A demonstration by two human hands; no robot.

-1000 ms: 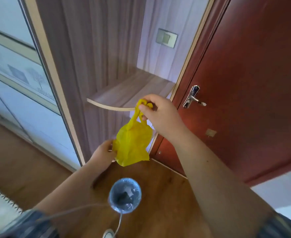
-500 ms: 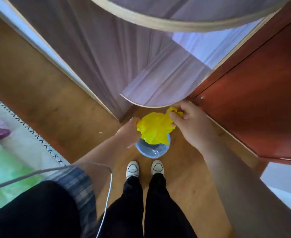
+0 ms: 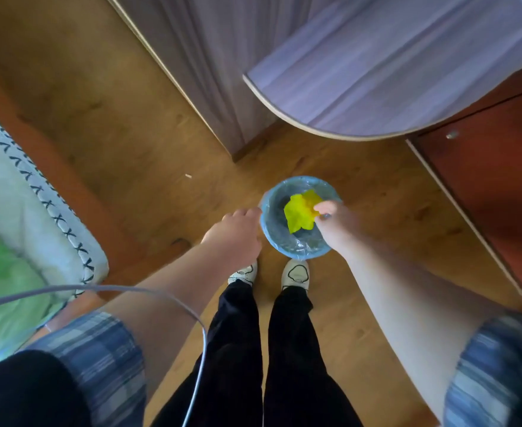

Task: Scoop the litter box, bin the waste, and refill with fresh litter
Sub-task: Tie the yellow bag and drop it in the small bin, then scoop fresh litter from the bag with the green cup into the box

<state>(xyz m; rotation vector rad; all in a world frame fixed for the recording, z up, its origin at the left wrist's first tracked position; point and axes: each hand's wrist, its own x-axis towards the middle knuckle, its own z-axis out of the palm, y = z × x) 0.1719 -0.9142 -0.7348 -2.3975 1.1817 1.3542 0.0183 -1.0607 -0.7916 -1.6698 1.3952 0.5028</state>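
The yellow bag [image 3: 299, 212] has gone down into the lined bin [image 3: 296, 255], your right hand [image 3: 336, 226] still pinching it, your left hand [image 3: 238, 232] off it and loose: binning nearly done.

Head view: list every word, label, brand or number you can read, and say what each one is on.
No readable text anywhere in this view.
The yellow bag is plain, with no print.
The bin shows only a clear liner, with no label visible.
The shoes carry black outline marks, not letters.
The blanket has a black stitch-like pattern along its edge, not writing.
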